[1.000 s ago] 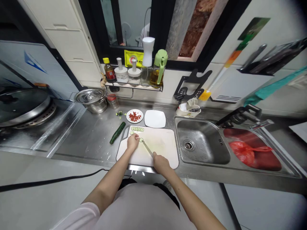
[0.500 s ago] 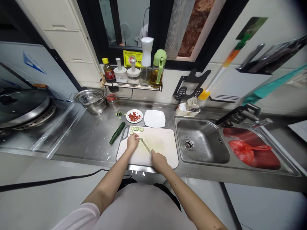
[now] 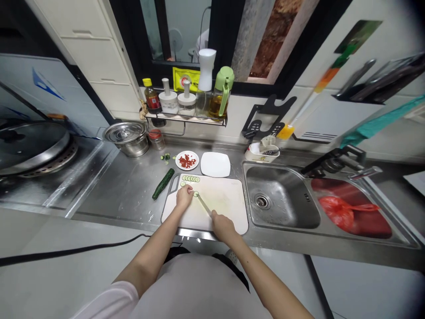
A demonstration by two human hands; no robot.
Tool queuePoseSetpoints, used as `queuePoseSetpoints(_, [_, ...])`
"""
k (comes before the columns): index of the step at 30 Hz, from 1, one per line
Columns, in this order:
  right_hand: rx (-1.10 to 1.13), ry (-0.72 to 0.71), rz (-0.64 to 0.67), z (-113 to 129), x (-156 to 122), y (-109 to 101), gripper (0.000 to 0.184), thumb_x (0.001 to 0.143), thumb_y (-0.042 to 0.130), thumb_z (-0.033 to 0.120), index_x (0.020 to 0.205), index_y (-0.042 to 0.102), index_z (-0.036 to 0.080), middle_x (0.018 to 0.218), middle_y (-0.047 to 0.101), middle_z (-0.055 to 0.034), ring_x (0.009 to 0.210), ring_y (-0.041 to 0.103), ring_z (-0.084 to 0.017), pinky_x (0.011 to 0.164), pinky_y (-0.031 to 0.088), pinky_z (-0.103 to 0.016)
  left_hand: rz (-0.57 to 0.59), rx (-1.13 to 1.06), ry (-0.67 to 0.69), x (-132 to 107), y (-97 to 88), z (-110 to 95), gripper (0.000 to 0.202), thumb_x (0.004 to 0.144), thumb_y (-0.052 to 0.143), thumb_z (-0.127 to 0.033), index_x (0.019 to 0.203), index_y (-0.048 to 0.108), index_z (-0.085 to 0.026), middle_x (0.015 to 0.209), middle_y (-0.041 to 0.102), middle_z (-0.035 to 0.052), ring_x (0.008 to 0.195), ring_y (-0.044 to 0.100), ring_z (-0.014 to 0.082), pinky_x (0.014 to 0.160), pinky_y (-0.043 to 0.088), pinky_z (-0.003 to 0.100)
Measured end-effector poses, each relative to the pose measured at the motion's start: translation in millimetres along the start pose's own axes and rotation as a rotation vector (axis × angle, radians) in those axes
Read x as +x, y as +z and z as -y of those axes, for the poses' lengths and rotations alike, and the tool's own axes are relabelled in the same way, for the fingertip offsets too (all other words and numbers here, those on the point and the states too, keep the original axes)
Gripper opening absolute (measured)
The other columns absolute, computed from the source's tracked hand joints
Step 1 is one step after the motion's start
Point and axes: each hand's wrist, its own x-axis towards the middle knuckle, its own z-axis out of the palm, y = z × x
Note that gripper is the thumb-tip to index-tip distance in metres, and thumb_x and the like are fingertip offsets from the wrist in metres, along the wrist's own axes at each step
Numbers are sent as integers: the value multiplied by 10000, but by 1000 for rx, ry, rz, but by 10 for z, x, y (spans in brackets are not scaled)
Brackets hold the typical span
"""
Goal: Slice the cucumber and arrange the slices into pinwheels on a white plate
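Observation:
My right hand [image 3: 223, 225] is closed around the handle of a knife [image 3: 205, 205], its blade pointing up and left over the white cutting board [image 3: 226, 195]. A pale green cucumber slice [image 3: 195, 194] is at the blade's tip. Just left of that slice, my left hand [image 3: 184, 196] has its fingers drawn together; what is between them, if anything, is too small to tell. A row of cucumber slices [image 3: 191, 178] lies at the board's top left, with a single slice [image 3: 183, 183] below it. The whole dark green cucumber [image 3: 163, 184] rests on the steel counter left of the board.
Behind the board stand a plate of chopped red pieces [image 3: 187, 160] and a white plate [image 3: 215, 164], with cucumber scraps [image 3: 167, 157] to their left. A sink [image 3: 282, 195] is at the right. A lidded steel pot [image 3: 128, 138] and a seasoning shelf [image 3: 189, 117] are behind.
The view has shifted slightly. The knife and my right hand moved a little right and down; the slice at the blade's tip shows more of its face. My left hand stays nearly in place.

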Motion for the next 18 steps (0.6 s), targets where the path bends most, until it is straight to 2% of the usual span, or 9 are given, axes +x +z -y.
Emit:
queuePoseSetpoints(9, [16,-2,-26,55,76,-13,334,889,323,56,1175,467,149,985,676,-160,949,662,-251,718,439,-311,-3,22,14,-4,-5,-3,129,797,601,-221,914,654,-212,799,679,4,785,614,157,682,394,242])
queuePoseSetpoints(18, [1,12,-11,-14,-26,58,338,874,353,58,1181,471,137,992,678,-168,965,655,-257,730,439,-317,-9,17,22,-8,6,8,125,801,601,-219,915,652,-214,809,682,6,801,619,162,702,407,249])
